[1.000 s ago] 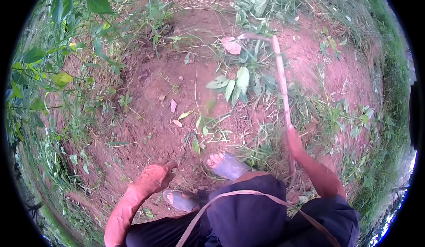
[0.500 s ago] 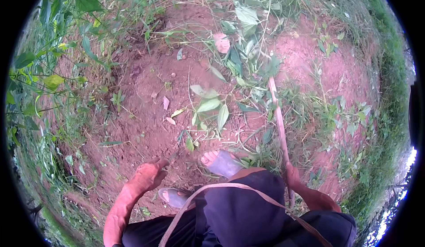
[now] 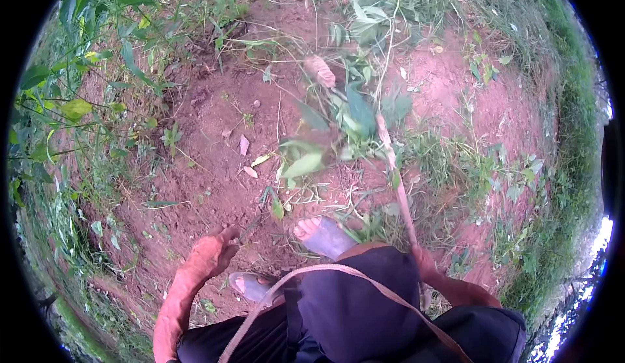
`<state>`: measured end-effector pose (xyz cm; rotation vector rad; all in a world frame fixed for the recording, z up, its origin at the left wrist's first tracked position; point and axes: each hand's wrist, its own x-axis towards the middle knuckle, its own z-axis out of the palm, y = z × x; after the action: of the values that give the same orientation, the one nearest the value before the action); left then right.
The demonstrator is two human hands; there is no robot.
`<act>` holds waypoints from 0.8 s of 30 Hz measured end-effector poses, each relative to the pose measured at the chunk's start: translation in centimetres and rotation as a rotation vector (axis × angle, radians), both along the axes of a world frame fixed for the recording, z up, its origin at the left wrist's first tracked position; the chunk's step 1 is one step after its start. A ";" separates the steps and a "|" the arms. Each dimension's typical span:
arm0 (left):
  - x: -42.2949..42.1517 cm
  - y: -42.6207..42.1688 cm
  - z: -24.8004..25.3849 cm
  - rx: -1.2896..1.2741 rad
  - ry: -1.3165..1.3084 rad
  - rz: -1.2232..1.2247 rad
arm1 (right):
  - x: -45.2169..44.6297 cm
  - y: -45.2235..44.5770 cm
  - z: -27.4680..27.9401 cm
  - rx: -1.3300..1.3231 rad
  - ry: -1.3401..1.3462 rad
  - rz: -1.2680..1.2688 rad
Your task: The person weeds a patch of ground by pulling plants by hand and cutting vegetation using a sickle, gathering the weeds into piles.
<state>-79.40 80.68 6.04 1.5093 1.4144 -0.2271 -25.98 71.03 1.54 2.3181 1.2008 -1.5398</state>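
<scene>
My right hand (image 3: 424, 263) grips a long pale wooden stick (image 3: 398, 187) beside my right knee. The stick slants forward, its far end among cut green leaves (image 3: 357, 112), some blurred by motion. My left hand (image 3: 213, 255) hangs low over the soil at the left, fingers curled. A thin dark strip (image 3: 251, 227) shows just past its fingertips; whether the hand holds it I cannot tell. Between the hands, my feet in grey footwear (image 3: 329, 238) rest on the ground. A blurred leaf (image 3: 305, 164) lies ahead of them.
Reddish bare soil (image 3: 215, 122) spreads ahead, with a pink scrap (image 3: 244, 145) on it. Tall leafy plants (image 3: 75, 109) stand at the left. Grass and weeds (image 3: 514, 167) grow at the right, and cut stems (image 3: 394, 24) lie at the top. A strap (image 3: 338, 268) crosses my lap.
The stick's far end has swung left, and leaves near it have shifted and blurred. My left hand has moved slightly left; my right hand keeps its grip almost in place.
</scene>
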 end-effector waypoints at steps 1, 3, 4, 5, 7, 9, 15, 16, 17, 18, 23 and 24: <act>-0.1 -0.3 -0.2 -0.063 0.011 -0.008 | 0.9 -0.5 -0.1 -0.025 0.012 -0.041; 0.2 -0.2 -0.4 -0.063 -0.046 -0.049 | 3.2 -1.1 -1.9 -0.027 0.076 -0.140; 0.4 0.2 -0.5 -0.055 -0.109 -0.086 | 4.1 -1.0 -3.0 -0.001 0.125 -0.200; 0.6 0.5 -0.6 -0.056 -0.110 -0.097 | 3.0 1.2 -3.3 0.151 0.136 -0.213; 0.7 0.7 -0.7 0.006 -0.088 -0.113 | 0.0 8.3 -4.1 0.319 0.151 -0.244; 0.8 1.1 -0.7 0.000 -0.079 -0.113 | -2.8 14.9 -4.8 0.353 0.161 -0.292; 1.2 0.9 1.3 0.032 -0.023 0.024 | -1.4 11.8 -7.4 0.551 -0.190 0.427; 1.2 0.9 1.6 -0.040 0.013 0.029 | 1.0 9.0 -6.6 0.466 -0.231 0.430; 1.1 0.6 1.2 -0.048 0.013 0.043 | 3.3 6.2 -5.8 0.378 -0.272 0.437; 0.7 0.1 0.7 -0.094 -0.020 0.058 | 5.2 3.8 -3.7 0.317 -0.317 0.386; 0.2 -0.5 -0.5 -0.088 -0.066 -0.032 | 12.8 -4.8 5.8 0.055 -0.588 0.234; 0.3 -0.3 -0.8 -0.087 -0.064 -0.030 | 13.9 -5.7 5.7 0.056 -0.587 0.236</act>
<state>-79.07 80.36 5.21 1.4546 1.3157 -0.2531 -12.08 65.33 7.23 2.3077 1.2894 -0.6811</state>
